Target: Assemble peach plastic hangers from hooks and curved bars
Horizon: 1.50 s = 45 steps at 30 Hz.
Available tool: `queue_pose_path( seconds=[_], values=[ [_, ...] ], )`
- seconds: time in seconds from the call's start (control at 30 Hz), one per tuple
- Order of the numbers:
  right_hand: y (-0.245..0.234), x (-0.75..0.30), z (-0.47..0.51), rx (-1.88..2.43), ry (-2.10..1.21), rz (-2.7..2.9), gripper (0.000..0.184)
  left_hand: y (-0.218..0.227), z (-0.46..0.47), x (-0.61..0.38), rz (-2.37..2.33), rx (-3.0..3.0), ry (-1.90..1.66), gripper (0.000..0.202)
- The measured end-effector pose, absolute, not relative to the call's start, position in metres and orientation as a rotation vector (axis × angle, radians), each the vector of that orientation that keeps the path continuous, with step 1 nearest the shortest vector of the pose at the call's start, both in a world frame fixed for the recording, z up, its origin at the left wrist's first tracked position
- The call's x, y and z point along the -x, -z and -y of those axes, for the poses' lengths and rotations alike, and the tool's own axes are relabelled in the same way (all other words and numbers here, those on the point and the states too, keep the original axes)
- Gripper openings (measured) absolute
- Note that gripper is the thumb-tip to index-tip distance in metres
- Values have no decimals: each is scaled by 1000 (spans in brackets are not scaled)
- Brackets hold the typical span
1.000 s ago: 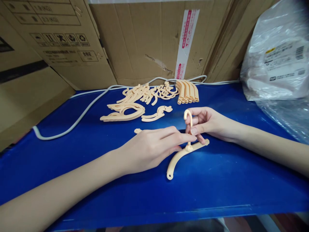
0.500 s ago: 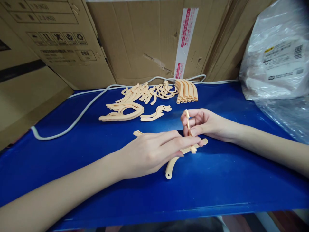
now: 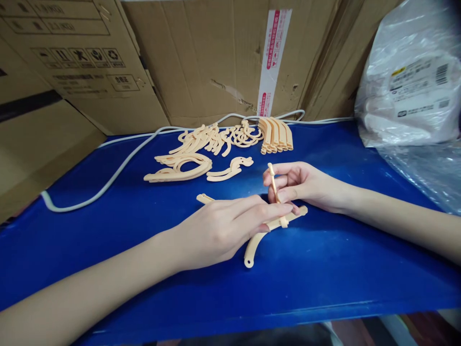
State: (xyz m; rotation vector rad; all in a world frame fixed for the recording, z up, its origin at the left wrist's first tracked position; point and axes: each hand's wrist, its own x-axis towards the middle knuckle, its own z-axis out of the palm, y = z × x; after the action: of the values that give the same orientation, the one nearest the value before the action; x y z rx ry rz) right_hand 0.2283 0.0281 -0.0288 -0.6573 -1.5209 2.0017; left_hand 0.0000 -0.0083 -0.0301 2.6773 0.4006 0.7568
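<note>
A peach plastic hanger arm (image 3: pixel 258 237) lies on the blue table (image 3: pixel 324 269), curving toward me. My left hand (image 3: pixel 223 229) rests over it, fingers together and pressed on its middle. A thin peach hook (image 3: pixel 274 190) stands upright at the arm's centre, pinched between thumb and fingers of my right hand (image 3: pixel 300 186). Another peach piece end (image 3: pixel 203 198) pokes out beyond my left knuckles.
Further back lie loose peach hanger parts (image 3: pixel 212 142), a curved pair (image 3: pixel 178 168), a small piece (image 3: pixel 230 169) and a neat stack (image 3: pixel 276 134). A white cable (image 3: pixel 108 175) runs along the back. Cardboard boxes (image 3: pixel 201 57) wall the rear; a plastic bag (image 3: pixel 410 86) sits right.
My right hand turned the hook: its curve faced me a second ago and now shows edge-on. The hanger arm and both hands drifted slightly left.
</note>
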Motion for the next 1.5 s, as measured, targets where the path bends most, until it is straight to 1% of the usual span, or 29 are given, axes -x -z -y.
queue_pose_path(
  seconds=[0.1, 0.27, 0.57, 0.73, 0.97, 1.17, 1.23, 1.37, 1.5],
  values=[
    [31, -229, -28, 664, -1981, 1512, 24, 30, 7, 0, -428, -2699, -747, 37],
    [32, -230, -28, 704, -1932, 1551, 25, 28, 7, 1, -439, -2791, -761, 31],
    [31, -229, -29, 724, -1901, 1622, 29, 27, 3, 3, -483, -2887, -654, 33],
    [30, -227, -28, 765, -1835, 1648, 30, 29, 2, 4, -500, -2912, -729, 31],
    [30, -224, -24, 871, -1492, 1754, 33, 34, -5, 5, -642, -2942, -742, 27],
    [27, -223, -14, 892, -1145, 1847, 29, 31, -6, 1, -804, -2901, -772, 25],
    [27, -223, -14, 881, -1162, 1835, 28, 30, -6, 0, -801, -2910, -769, 23],
    [30, -227, -24, 896, -1342, 1637, 34, 29, -6, 1, -812, -2875, -839, 21],
    [35, -231, -35, 893, -1428, 1488, 39, 27, -7, 2, -830, -2828, -861, 23]
  ],
)
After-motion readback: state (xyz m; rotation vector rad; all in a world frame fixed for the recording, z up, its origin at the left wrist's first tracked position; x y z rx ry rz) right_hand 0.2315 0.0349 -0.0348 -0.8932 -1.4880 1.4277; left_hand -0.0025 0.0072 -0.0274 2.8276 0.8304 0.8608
